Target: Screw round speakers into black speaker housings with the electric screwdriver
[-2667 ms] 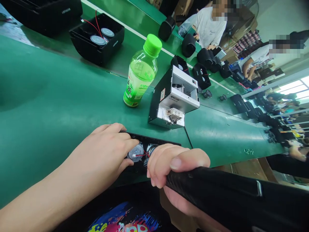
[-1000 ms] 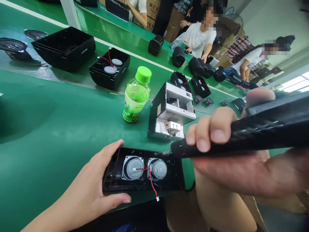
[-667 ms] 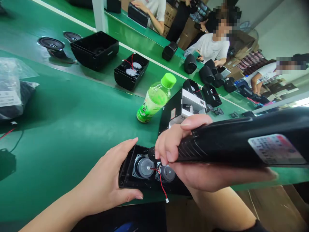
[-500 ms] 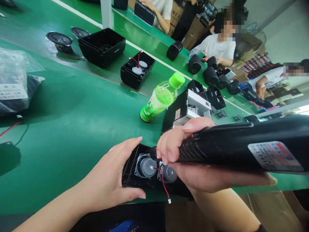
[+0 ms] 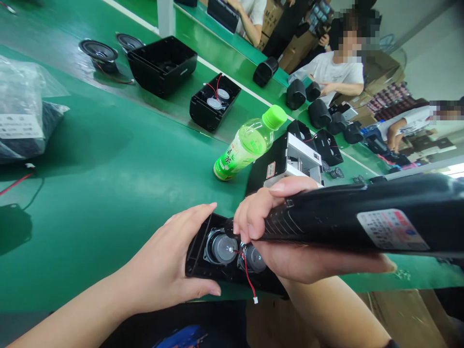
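My left hand (image 5: pixel 170 256) grips the left end of a black speaker housing (image 5: pixel 198 258), fingers along the far side and thumb along the near side. Inside the housing sit two round speaker drivers (image 5: pixel 224 248), with a red wire (image 5: pixel 248 276) ending in a white plug that hangs over the near edge. My right hand (image 5: pixel 279 232) is wrapped round a black electric screwdriver (image 5: pixel 326 217) with a white label. Its tip end points down into the housing by the left driver; the bit itself is hidden behind my fingers.
Beyond my hands stand a green-capped drink bottle (image 5: pixel 248 142) and a black-and-silver device (image 5: pixel 290 157). Open speaker housings (image 5: pixel 163 65) and loose drivers (image 5: pixel 97 53) lie farther back. A plastic-wrapped bundle (image 5: pixel 25 111) is at the left. Co-workers (image 5: pixel 333 72) sit across the green table.
The view has shifted slightly, so the background sits a little farther right. Both hands keep their grips, and the screwdriver stays at nearly the same spot over the housing.
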Motion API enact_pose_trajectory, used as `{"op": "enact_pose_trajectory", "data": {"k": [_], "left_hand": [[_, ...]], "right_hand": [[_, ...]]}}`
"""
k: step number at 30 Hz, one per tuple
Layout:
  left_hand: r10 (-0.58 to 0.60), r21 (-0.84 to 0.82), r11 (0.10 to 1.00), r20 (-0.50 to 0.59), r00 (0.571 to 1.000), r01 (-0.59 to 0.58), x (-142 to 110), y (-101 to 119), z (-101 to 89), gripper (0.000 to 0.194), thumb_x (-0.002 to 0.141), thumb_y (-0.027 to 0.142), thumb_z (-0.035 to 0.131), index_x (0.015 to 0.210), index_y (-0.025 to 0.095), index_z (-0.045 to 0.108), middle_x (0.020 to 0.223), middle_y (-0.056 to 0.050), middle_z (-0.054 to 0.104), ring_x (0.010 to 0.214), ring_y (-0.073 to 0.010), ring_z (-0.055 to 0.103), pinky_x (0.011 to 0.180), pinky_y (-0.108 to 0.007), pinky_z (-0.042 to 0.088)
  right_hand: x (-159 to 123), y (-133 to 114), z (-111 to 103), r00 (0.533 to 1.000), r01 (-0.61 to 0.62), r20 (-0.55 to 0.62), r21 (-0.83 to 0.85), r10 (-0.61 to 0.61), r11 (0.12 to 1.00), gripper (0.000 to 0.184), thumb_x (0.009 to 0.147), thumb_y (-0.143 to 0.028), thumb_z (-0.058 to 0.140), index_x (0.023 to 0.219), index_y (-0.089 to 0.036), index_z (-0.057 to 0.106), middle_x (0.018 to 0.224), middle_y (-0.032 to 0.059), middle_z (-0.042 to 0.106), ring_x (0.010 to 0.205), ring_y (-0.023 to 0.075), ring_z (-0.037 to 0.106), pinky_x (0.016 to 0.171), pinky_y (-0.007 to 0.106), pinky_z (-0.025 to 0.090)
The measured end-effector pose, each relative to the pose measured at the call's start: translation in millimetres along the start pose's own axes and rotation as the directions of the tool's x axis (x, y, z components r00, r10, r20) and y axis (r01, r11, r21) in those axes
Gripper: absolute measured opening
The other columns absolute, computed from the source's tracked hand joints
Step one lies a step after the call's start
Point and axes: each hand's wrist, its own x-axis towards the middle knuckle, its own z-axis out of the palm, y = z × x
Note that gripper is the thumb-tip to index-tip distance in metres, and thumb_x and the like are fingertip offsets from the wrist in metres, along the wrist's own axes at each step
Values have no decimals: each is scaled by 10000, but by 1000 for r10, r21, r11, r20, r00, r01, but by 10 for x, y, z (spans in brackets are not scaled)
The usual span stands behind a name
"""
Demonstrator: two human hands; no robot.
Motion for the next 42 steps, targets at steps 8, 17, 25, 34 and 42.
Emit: {"op": "enact_pose_trajectory", "data": {"k": [8,17,25,34,42], "left_hand": [[-104,-71,992,28,994,106,20,11,23,1376,899,890,1073,2017,434,413,1990,-148,637,1798,-466,671,1477,-683,611],[-84,-25,996,-9,996,84,7,-50,45,1366,877,944,1048,1998,452,442,1963,-130,670,1731,-494,732,1411,-699,677],[-9,50,999,12,1000,8,46,-73,-56,1297,952,858,1024,2005,470,374,1906,-138,721,1631,-471,827,1285,-641,779],[44,232,972,-21,999,-38,-75,-274,-7,1353,931,746,1006,2061,432,332,1902,-132,745,1573,-499,869,1160,-639,846],[-53,193,980,4,999,51,-212,-438,21,1243,1039,821,835,2088,438,289,1996,-99,651,1700,-511,777,1272,-699,789]], "right_hand": [[-18,258,58,1000,8,-15,46,-7,999,751,1028,-1082,767,1188,-354,856,661,-80,725,426,162,614,429,302,521],[-113,377,-36,999,20,44,124,-26,992,732,1051,-1027,811,1277,-338,914,712,-63,780,481,152,640,483,289,562],[-42,460,-51,991,114,58,131,-122,985,527,1187,-779,823,1411,-303,846,787,-42,795,533,161,703,556,290,639],[102,-853,-552,940,162,-272,-177,-207,971,626,949,-890,1050,1186,-322,938,717,-32,843,543,212,760,581,361,725],[351,-204,-1088,831,410,-220,-375,-510,831,847,1116,-1105,578,1138,-291,812,584,-89,658,336,158,500,323,261,447]]}}
